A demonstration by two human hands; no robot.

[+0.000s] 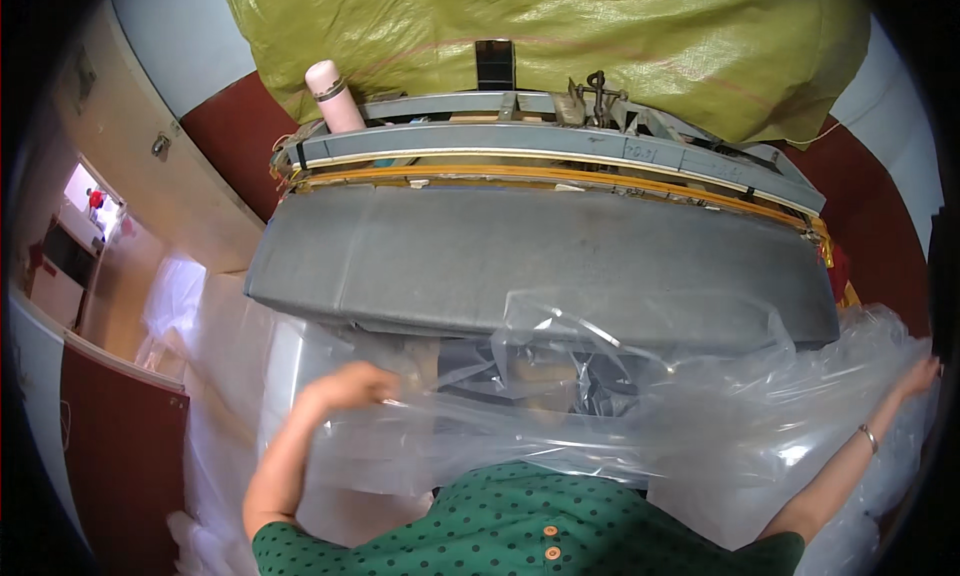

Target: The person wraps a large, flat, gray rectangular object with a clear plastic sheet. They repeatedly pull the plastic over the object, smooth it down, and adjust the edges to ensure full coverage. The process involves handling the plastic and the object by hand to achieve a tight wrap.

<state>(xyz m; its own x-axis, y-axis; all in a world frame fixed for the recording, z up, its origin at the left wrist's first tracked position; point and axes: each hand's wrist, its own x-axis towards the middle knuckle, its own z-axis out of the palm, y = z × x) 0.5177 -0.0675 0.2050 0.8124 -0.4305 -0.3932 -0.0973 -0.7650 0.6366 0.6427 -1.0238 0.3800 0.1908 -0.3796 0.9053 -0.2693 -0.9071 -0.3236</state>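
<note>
A wide sheet of clear plastic film (560, 441) stretches across in front of me between both arms. My left hand (360, 384), at left of centre, is closed on the film's edge, which runs taut to the right from its fingers. Far out to the right, my right hand (918, 376) is closed on the film where it bunches up. Part of the film lies over the front edge of a long grey padded bench top (540, 256). Beneath the see-through film, dark and tan shapes show that I cannot make out.
Behind the padded top runs a grey metal frame (450, 141) with an orange strip (530, 176). A pink bottle (333, 96) and a metal clamp (597, 101) are on it. A yellow-green tarp (640, 36) hangs behind. More loose film (225, 396) drapes at left, by an open door (170, 136).
</note>
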